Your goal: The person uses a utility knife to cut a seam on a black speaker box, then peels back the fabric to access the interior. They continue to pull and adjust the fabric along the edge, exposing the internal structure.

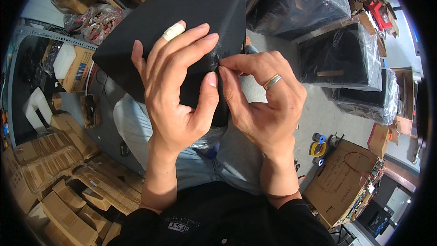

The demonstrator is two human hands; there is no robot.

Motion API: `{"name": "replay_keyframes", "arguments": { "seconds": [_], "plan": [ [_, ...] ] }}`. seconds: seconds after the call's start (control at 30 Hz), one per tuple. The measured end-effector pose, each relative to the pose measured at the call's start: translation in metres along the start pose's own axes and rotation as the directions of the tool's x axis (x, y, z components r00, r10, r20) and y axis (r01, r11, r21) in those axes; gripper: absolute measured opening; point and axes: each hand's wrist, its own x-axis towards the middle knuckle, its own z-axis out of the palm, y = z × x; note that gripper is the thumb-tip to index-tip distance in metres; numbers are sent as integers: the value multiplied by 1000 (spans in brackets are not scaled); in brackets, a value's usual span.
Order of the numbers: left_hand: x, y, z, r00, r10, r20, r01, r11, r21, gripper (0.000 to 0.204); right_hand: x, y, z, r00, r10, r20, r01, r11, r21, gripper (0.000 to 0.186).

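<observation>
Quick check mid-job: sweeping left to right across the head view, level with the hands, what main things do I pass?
White U-shaped foam → carton → left hand → right hand → plastic-wrapped black box. The black block is left out, since both hands overlap it.

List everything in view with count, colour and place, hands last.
Angular box: one, black, top centre
Wrapped boxes: at least three, black, upper right
Cardboard boxes: several, brown, lower left
Foam-like pieces: two, white, left
Shelf frame: one, grey, left
Bagged wires: many, mostly red, upper left
Carton: one, brown, lower right
Spools: two, blue-ended, right floor
Small object: one, yellow, between spools
Shirt: one, black, bottom
Legs: two, pale blue denim, centre
Left hand: one, pale finger wrap, over angular box
Right hand: one, ringed, at angular box's edge
</observation>
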Motion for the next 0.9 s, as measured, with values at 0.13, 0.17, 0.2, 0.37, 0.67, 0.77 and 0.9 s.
{"name": "replay_keyframes", "arguments": {
  "seconds": [0.13, 0.17, 0.2, 0.37, 0.67, 0.77, 0.9],
  "plan": [
    [0, 0, -1, 1000, 3, 7, -3, 1000, 14, 43, 6, -6, -4, 999, -32, 44, 37, 993, -111, 19],
    [0, 1, -2, 1000, 0, 14, 0, 1000, 17, 43, 6, -6, -4, 998, -35, 48, 41, 991, -129, 19],
    [0, 2, -2, 1000, -3, 21, 2, 1000, 21, 43, 6, -7, -4, 998, -39, 52, 47, 988, -147, 19],
    [2, 0, -13, 990, 13, 139, -22, 998, 57, 41, 9, -5, -1, 996, -23, 83, 34, 991, -130, 25],
    [1, 1, -11, 993, -4, 116, -1, 999, 40, 39, -6, 6, 3, 999, -38, 13, 35, 985, 171, 18],
    [0, 3, -11, 994, -8, 107, 3, 999, 42, 39, -18, 26, 2, 1000, 26, -1, -25, 965, 259, 12],
    [0, 3, -2, 1000, -13, 25, 14, 1000, -14, 40, -12, 17, 4, 995, 101, -9, -94, 954, 284, 12]
  ]
}}
